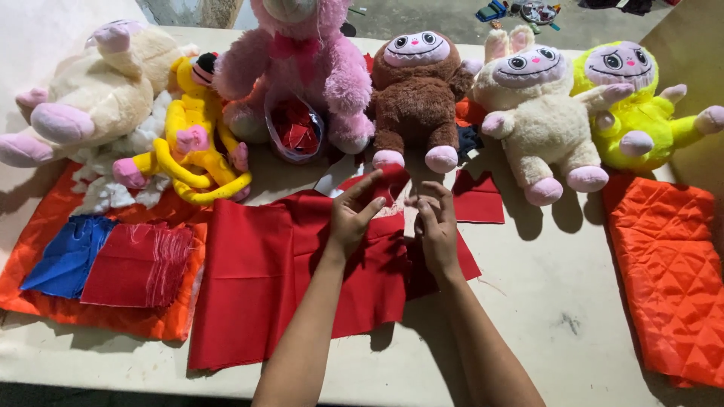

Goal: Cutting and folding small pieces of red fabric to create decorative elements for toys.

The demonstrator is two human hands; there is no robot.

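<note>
Head view: both hands (392, 215) at red cloth (286, 271) edge, seemingly pinching.

A pale table (543, 301) carries red cloth (286, 264), orange quilted fabric (667, 271), and plush toys (418, 98).

clear plastic bag (295, 128) of red scraps, against pink plush (302, 60)

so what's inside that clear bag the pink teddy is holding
The clear bag in front of the pink teddy holds red fabric scraps. Anything beneath those top scraps is covered, so I cannot tell.
</note>
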